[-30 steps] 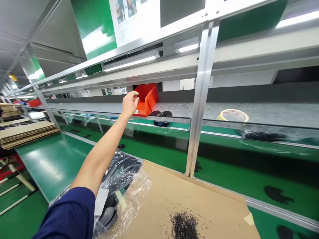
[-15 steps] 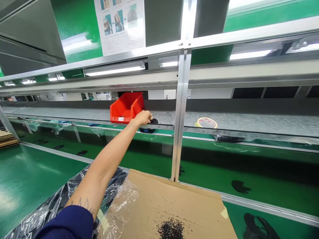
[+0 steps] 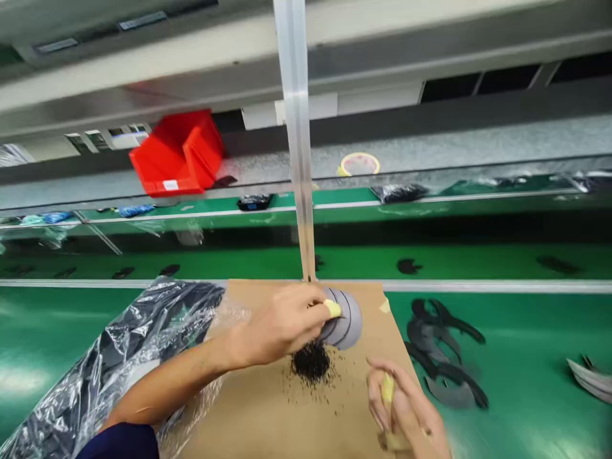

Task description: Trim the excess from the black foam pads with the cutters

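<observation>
My left hand (image 3: 291, 319) is closed on several flat grey rounded pieces (image 3: 351, 322), overlapping like a fan, above the cardboard sheet (image 3: 268, 408). A yellow cover sits on a fingertip of this hand. Just below the pieces lies a heap of small black bits (image 3: 310, 362), with loose bits scattered around it. My right hand (image 3: 406, 408) is over the sheet's right side, fingers loosely bent and apart, with yellow covering on a digit. Nothing shows clearly between its fingers.
Dark curved pieces (image 3: 444, 357) lie on the green table at right. Clear plastic wrap (image 3: 162, 338) covers dark material at left. Behind stands a metal post (image 3: 299, 127). The shelf holds a red bin (image 3: 179, 156) and a tape roll (image 3: 359, 164).
My left hand has come down from the shelf beside the red bin to above the cardboard, now with grey pieces in it. My right hand has entered view. The camera has tilted down.
</observation>
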Tool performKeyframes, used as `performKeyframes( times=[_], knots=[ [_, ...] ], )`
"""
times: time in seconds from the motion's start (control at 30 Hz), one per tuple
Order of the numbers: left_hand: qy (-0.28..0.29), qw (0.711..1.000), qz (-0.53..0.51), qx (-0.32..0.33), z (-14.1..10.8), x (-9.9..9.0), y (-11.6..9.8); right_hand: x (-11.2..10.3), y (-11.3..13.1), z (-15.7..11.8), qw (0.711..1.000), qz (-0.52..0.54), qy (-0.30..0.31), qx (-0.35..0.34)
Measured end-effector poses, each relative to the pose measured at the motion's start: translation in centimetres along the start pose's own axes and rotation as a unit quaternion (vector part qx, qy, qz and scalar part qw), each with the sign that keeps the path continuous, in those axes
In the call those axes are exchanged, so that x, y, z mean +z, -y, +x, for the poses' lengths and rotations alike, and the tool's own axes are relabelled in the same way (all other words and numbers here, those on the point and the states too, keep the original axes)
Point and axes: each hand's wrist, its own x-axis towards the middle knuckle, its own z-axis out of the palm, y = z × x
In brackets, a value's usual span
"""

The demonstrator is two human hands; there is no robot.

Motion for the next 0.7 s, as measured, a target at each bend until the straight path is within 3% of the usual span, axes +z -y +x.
performKeyframes(
  times=[0.1, 0.3, 0.53, 0.7],
  knots=[
    [0.002, 0.993, -0.115, -0.018, -1.7, 2.3, -3.1, 1.9, 0.8, 0.5, 0.999, 0.02, 0.03, 0.003],
    [-0.031, 0.947, -0.295, -0.123, -2.5, 3.4, -4.5, 2.6, 1.1, 0.1, 0.999, 0.028, 0.015, 0.018],
    [-0.044, 0.919, -0.356, -0.167, -2.8, 3.6, -4.8, 2.0, 0.9, -0.5, 1.0, 0.025, 0.002, -0.003],
    [-0.049, 0.915, -0.367, -0.162, -2.9, 3.8, -4.9, 2.1, 1.2, -0.4, 0.997, 0.07, 0.01, 0.038]
  ],
)
